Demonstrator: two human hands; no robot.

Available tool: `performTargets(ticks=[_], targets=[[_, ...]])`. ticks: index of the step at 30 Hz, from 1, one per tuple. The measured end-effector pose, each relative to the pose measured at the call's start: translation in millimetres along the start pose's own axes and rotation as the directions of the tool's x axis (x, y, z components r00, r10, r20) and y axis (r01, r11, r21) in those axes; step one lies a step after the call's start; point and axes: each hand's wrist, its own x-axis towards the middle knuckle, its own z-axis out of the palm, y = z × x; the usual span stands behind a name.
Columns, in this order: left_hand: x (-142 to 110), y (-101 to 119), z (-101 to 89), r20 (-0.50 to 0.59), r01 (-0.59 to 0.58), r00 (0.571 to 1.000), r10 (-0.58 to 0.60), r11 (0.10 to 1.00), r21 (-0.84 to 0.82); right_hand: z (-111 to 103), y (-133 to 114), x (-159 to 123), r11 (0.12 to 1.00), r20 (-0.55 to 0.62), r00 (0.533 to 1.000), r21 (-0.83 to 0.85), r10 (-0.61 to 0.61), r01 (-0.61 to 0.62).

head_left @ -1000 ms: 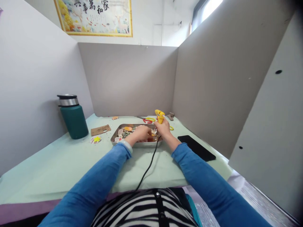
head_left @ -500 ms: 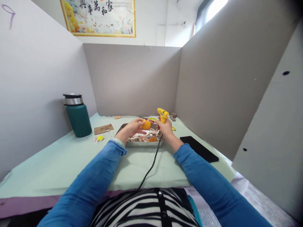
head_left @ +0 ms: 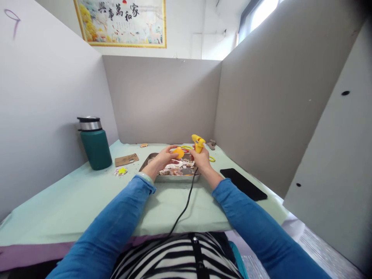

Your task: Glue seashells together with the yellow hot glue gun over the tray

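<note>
Over the tray, my left hand (head_left: 165, 157) pinches an orange, rounded piece that looks like a shell (head_left: 179, 152) between thumb and fingers. My right hand (head_left: 202, 159) is wrapped round the handle of a yellow hot glue gun (head_left: 198, 142), held upright just right of the orange piece and apart from it. A black cord (head_left: 186, 205) runs from the glue gun down over the table edge. Below both hands lies a shallow metal tray (head_left: 177, 179) with shells and small pale pieces in it; my hands hide part of it.
Scissors with yellow and red handles (head_left: 186, 147) lie behind the tray. At the left are a green bottle (head_left: 96, 149), a brown card (head_left: 126, 159) and a yellow star-shaped piece (head_left: 122, 170). A black flat slab (head_left: 243, 183) lies at the right. Grey partitions (head_left: 161, 100) surround the table.
The orange piece has turned slightly in my left hand. My right hand still holds the glue gun, almost in the same place. The view has shifted a little.
</note>
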Motion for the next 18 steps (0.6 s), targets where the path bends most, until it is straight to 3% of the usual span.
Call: performTargets(ticks=[3, 7, 13, 18], targets=[[0.2, -1.4, -1.3, -0.007, 0.035, 0.999, -0.035, 0.999, 0.040, 1.8, -0.8, -1.5, 0.999, 0.039, 0.999, 0.041, 0.002, -0.004], [-0.7, 0.8, 0.4, 0.005, 0.079, 0.997, -0.079, 0.996, -0.044, 2.3, -3.1, -3.5, 0.997, 0.075, 0.997, 0.080, 0.006, -0.012], [-2.5, 3.0, 4.7, 0.127, 0.173, 0.979, -0.157, 0.977, -0.122, 1.8, -4.7, -6.7, 0.994, 0.144, 0.990, 0.106, -0.005, -0.010], [-2.6, 4.1, 3.5, 0.208, 0.166, 0.969, -0.133, 0.974, -0.154, 1.3, -3.6, -6.3, 0.995, 0.176, 0.984, 0.099, -0.021, 0.003]])
